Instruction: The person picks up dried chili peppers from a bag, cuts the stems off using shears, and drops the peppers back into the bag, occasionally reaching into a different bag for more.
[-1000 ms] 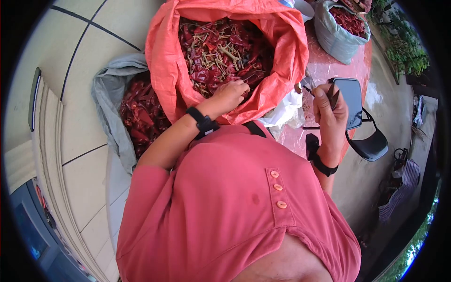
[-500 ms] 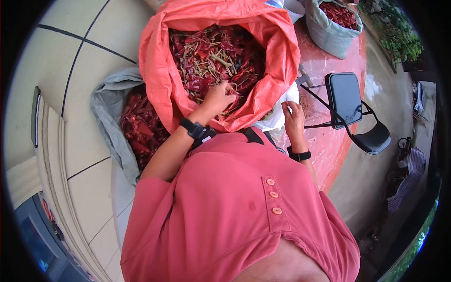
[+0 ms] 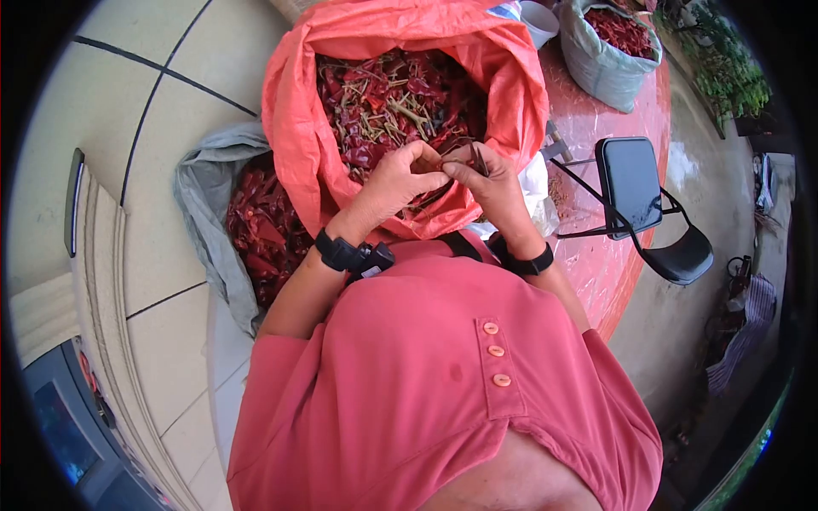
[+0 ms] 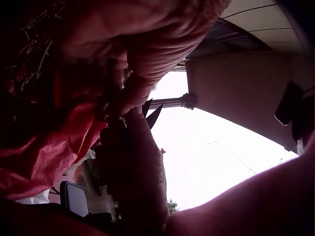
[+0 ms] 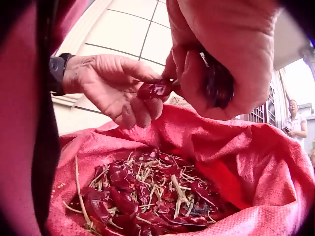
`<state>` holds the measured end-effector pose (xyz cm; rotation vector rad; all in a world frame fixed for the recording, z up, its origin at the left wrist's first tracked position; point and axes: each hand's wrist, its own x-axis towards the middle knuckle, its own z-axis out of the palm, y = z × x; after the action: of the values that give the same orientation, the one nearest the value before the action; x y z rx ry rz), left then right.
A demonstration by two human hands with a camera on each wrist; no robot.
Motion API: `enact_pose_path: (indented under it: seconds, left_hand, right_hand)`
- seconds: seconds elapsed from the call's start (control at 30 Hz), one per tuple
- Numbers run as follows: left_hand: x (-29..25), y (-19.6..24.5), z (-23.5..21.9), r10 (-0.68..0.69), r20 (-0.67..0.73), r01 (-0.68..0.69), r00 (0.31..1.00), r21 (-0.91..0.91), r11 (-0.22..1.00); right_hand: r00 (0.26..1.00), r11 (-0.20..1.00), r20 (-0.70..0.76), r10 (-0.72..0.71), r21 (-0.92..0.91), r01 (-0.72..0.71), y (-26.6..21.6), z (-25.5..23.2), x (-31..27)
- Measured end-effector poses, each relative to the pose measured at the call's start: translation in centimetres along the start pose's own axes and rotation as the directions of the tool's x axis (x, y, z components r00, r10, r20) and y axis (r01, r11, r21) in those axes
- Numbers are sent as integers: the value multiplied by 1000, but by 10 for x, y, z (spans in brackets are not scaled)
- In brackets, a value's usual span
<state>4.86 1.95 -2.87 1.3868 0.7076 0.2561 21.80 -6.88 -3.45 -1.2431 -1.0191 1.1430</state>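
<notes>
Above the near rim of the red woven sack (image 3: 294, 111), my two hands meet. The left hand (image 3: 394, 183) pinches a glossy dried red chili pepper (image 5: 156, 88) between thumb and fingers, with its other fingers loosely curled below. My right hand (image 3: 492, 189) pinches the other end of this pepper with thumb and fingertip. Curled in the same right hand are dark scissors (image 4: 154, 117), whose two pointed blades stick out past the hand; their handles are mostly hidden in the palm. Below lie dried chilies (image 5: 123, 196) mixed with pale loose stems (image 5: 179, 194).
A grey sack (image 3: 200, 192) of chilies stands at the left, and a pale green sack (image 3: 605, 72) of them stands at the back right. Near it is a white bucket (image 3: 539, 21). A black folding chair (image 3: 629, 183) is on the right. Another person (image 5: 295, 123) stands in the distance.
My right hand has come from the right side, over beside the chair, to meet the left hand above the sack. The left hand has lifted out from the chilies and now holds up a pepper.
</notes>
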Motion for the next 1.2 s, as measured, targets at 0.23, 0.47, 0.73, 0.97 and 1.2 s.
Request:
enact_pose_path:
  seconds: [0.23, 0.47, 0.73, 0.97, 1.2]
  left_hand:
    - [-2, -3, 4, -5, 257, 144, 966, -524, 839]
    - [4, -22, 2, 11, 318, 157, 948, -499, 852]
    - [-17, 7, -8, 182, 65, -152, 981, -317, 936]
    - [-34, 22, -16, 244, 36, -226, 969, -264, 938]
    - [-62, 13, -43, 300, -332, -261, 894, 159, 952]
  right_hand:
    - [998, 996, 23, 57, 60, -58, -8, 2, -8]
    - [926, 1000, -377, -21, 10, 27, -15, 3, -4]
    - [862, 998, -506, -36, -63, 5, -14, -25, -19]
    - [860, 826, -508, -34, -500, -262, 89, -82, -69]
    - [844, 875, -525, -106, -453, -172, 70, -63, -58]
